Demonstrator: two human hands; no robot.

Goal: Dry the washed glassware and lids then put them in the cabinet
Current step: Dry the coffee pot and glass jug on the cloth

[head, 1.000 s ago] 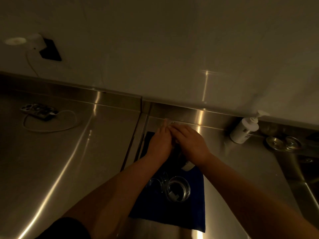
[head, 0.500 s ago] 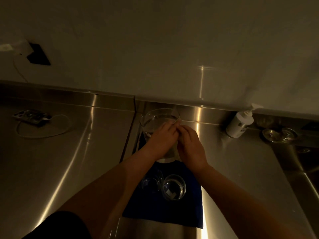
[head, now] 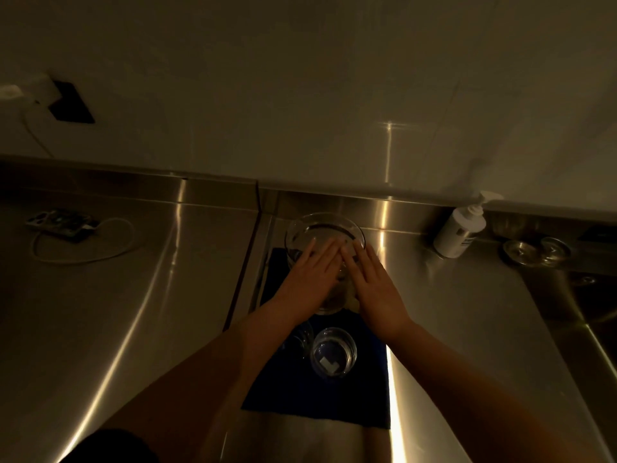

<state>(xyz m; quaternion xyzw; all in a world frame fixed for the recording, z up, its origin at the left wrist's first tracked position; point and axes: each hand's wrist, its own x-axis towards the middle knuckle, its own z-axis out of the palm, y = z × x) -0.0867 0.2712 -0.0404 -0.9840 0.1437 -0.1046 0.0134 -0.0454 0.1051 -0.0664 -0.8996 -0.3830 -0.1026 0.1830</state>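
Dim light, steel counter. Both hands laid flat against the near wall of a large glass jar, fingers straight and spread, not curled round it: left hand and right hand side by side, fingertips nearly meeting just below the jar's rim. Whether the palms press or merely rest, cannot tell. Jar stands upright at the far end of a dark blue cloth. Below the wrists, nearer the body, a small clear glass on the same cloth; a second glass just left of it, half hidden by the left forearm. Right of the hands, well apart, a white pump bottle.
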